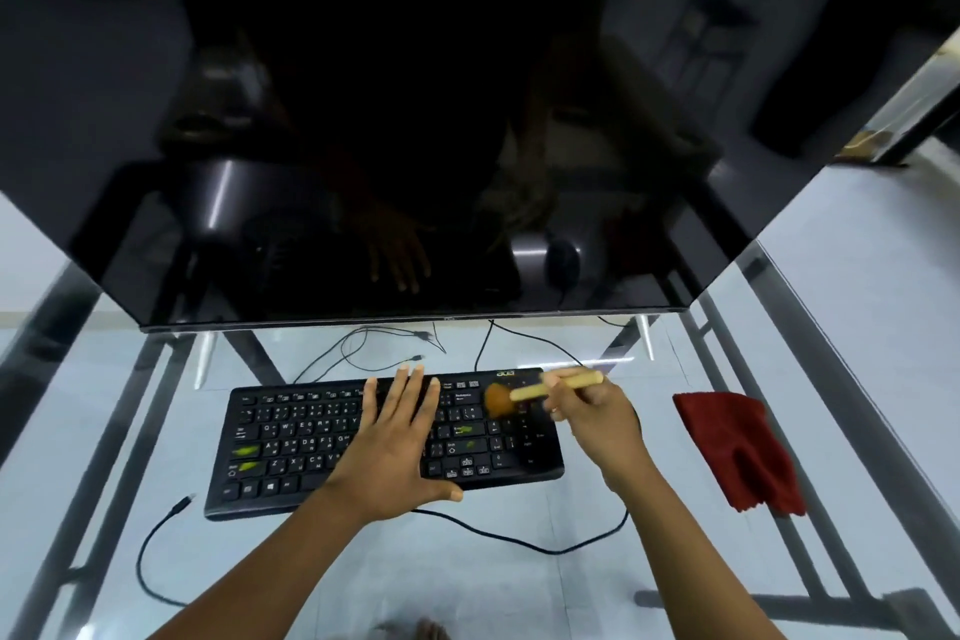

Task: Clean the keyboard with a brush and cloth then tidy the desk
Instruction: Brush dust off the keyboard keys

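Observation:
A black keyboard (291,442) lies on the glass desk (623,561), with a few green smears on its keys. My left hand (395,442) rests flat on the middle of the keyboard, fingers spread. My right hand (592,418) grips a wooden-handled brush (524,392) over the keyboard's right end. The brush's brown bristles touch the number-pad keys. A red cloth (737,447) lies crumpled on the desk to the right of the keyboard.
A large dark monitor (415,120) stands just behind the keyboard and overhangs it. Black cables (519,541) run across the glass in front of and behind the keyboard, one loose plug (184,502) at the left. The desk's metal frame shows through the glass.

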